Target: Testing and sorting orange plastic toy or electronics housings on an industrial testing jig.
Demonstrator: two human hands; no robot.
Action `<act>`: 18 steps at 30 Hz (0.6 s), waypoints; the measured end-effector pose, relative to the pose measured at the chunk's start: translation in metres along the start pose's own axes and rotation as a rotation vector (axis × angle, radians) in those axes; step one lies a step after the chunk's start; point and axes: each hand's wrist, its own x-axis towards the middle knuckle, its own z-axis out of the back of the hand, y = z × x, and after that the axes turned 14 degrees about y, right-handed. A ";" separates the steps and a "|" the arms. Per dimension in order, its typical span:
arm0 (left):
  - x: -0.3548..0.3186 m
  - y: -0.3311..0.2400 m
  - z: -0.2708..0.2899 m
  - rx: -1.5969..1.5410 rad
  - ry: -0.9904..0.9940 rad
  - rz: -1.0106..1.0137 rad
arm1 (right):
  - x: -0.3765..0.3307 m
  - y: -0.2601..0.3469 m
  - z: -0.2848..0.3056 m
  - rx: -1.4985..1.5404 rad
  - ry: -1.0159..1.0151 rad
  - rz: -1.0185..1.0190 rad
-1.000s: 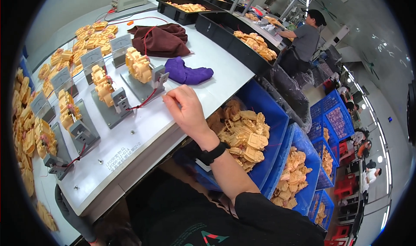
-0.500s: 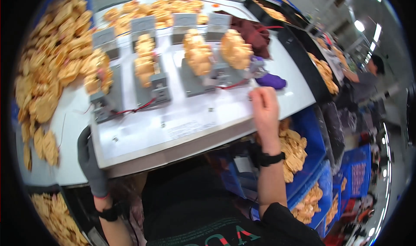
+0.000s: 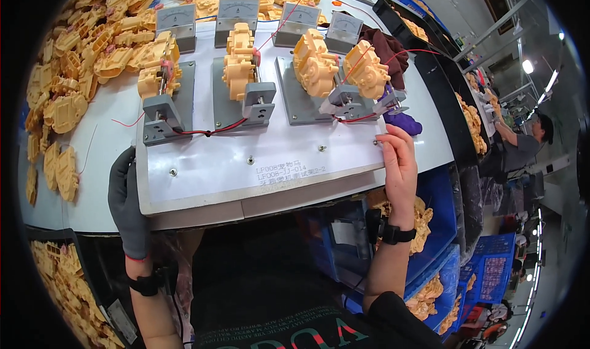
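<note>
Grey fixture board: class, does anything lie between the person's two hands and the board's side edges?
Nothing visible does. The left hand, gloved grey, lies against the grey fixture board at its left edge, and the bare right hand rests on its right edge.

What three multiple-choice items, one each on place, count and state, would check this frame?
1. Where is the left hand?
A. on the board's left edge
B. in a blue bin
C. on a meter

2. How many meters stand behind the board?
A. two
B. four
C. six

3. The right hand is:
A. gloved
B. bare
C. out of view

Key: A, its dark glove wraps the left edge; B, four dial faces in a row; B, skin shows above a black wristband.
</note>
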 end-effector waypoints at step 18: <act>-0.003 -0.006 -0.004 -0.028 0.003 0.014 | 0.001 0.000 -0.005 -0.013 0.001 -0.017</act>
